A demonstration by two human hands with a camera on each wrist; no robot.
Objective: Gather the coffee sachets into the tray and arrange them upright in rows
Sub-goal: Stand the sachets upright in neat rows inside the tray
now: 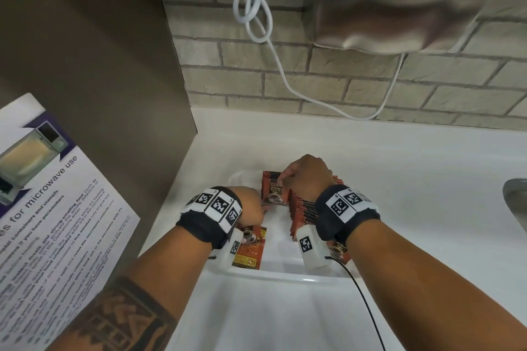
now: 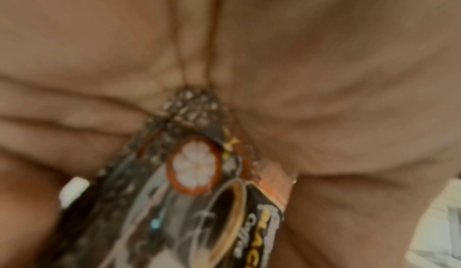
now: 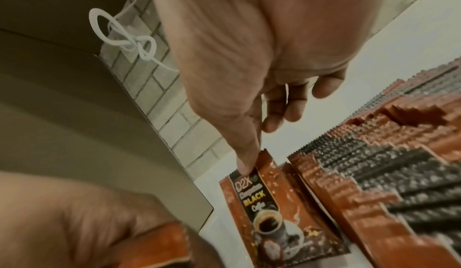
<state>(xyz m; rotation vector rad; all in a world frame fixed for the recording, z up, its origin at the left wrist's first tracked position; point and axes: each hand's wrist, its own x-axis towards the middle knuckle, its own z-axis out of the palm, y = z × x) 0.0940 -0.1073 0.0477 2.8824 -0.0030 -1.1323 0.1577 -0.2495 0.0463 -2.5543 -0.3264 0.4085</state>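
Tray (image 1: pixel 273 275) on counter (image 1: pixel 399 179), sachet row (image 1: pixel 303 205) standing in its right half, loose sachet (image 1: pixel 251 248) lying left.

One tray (image 1: pixel 273 275), two hands (image 1: pixel 306 177), many upright sachets (image 1: pixel 303 206), uncountable

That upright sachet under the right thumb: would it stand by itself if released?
Probably not. The upright sachet looks thin, flexible and glossy, so likely floppy and slippery. The right hand steadies its top edge; the packed row stands only by leaning together.
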